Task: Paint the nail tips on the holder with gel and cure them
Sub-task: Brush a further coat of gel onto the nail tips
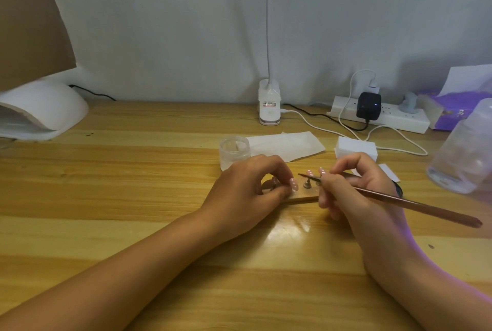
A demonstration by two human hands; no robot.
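Two pink nail tips (316,171) stand on small posts at the right end of the wooden holder (302,199), and in the head view, the only one, the next stroke turns on how the brush meets them. The holder lies flat on the table (133,197), its long axis running left to right in front of the person. The left hand (247,187) grips the holder's left part with curled fingers, and a dotted pink nail at its fingertips may be a third tip or the person's own; I cannot tell. The right hand (354,189), just right of the holder, pinches the brush (399,199) near its front. The brush shaft slants away to the right and toward the person, and its bristles reach leftward to about the left-hand tip. That hand is plainly the nearer one for painting, and I judge the stroke should be short. Just behind the holder stands the gel jar (234,152), with a paper sheet (287,144) and a white block (355,148) behind and to the right. The curing lamp (40,109) sits well apart to the far left, across open tabletop.
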